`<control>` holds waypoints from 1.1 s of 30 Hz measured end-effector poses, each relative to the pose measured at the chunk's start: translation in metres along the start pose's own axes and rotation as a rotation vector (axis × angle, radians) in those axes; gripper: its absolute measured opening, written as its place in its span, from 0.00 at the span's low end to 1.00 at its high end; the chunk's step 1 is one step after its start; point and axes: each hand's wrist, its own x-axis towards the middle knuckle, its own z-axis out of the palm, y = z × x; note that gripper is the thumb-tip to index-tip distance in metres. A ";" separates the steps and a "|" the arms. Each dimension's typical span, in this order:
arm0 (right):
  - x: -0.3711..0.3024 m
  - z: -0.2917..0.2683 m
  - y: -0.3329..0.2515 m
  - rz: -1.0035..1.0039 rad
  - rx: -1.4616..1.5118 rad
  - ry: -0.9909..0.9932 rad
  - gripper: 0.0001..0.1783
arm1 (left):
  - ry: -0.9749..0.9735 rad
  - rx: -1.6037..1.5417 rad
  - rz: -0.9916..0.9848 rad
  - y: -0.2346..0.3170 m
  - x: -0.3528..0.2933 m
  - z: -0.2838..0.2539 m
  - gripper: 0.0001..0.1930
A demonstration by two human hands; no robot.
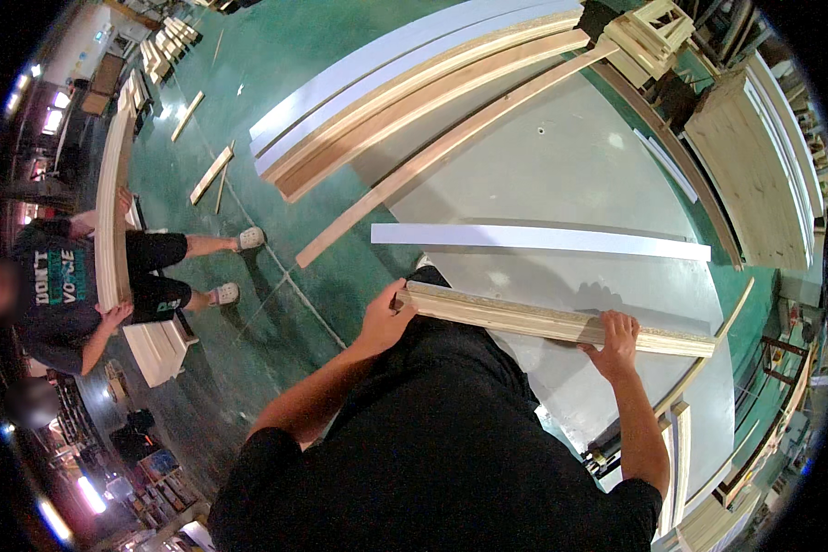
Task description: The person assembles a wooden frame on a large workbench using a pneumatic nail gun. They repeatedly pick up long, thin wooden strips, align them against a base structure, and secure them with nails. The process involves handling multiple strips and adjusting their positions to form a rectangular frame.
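A long narrow board [524, 317] with a pale chipboard edge lies across the near side of a grey work table [561, 175], in front of my body. My left hand [386, 311] grips its left end. My right hand [616, 333] is closed over its top edge near the right end. A thin white strip [543, 240] lies flat on the table just beyond the board, parallel to it.
A stack of long white and wooden boards [414, 87] rests at the table's far side, with one loose wooden slat [432, 156] running diagonally. Another person [74, 285] at the left holds a long board [112, 212]. Wood offcuts [212, 173] lie on the green floor.
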 end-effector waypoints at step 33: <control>0.143 -0.040 -0.059 -0.155 -0.132 -0.089 0.26 | 0.295 1.065 0.144 0.101 0.262 -0.109 0.38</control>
